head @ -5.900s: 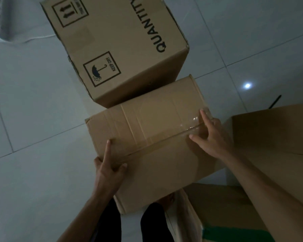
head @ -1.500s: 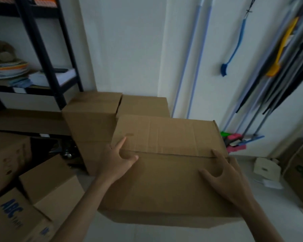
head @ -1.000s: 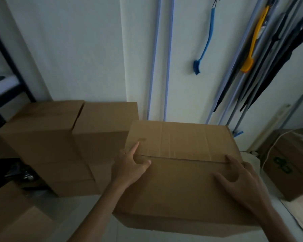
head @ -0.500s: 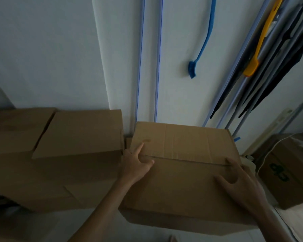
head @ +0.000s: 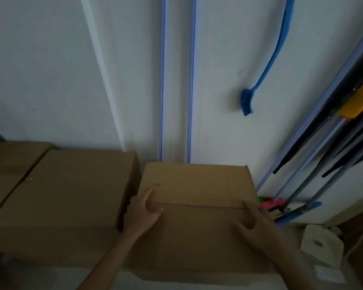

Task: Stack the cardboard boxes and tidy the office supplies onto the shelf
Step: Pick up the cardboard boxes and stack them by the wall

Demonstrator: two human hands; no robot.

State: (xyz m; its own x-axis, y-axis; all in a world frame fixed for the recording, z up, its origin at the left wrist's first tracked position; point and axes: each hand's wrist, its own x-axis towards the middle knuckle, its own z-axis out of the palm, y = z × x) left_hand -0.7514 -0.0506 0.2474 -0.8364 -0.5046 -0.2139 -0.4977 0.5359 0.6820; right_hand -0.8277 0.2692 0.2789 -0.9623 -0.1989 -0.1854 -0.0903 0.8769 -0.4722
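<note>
A closed cardboard box [head: 197, 222] is in front of me, its far edge close to the white wall. My left hand [head: 142, 213] grips its left top edge, thumb and index finger on the lid. My right hand [head: 258, 229] grips the right top edge, fingers curled over the side. Directly to its left stands another cardboard box [head: 71, 189], almost touching it, and a third box [head: 11, 160] lies further left. Whether the held box rests on the floor is hidden.
Two pale rods with blue edges [head: 176, 80] stand against the wall behind the box. A blue brush [head: 247, 101] hangs on the wall. Several long poles and mop handles [head: 323, 143] lean at the right. A white object [head: 321, 248] sits on the floor at lower right.
The box has travelled from the open floor to the wall, beside the other boxes, and sank lower in the last half second. Both hands keep the same grip.
</note>
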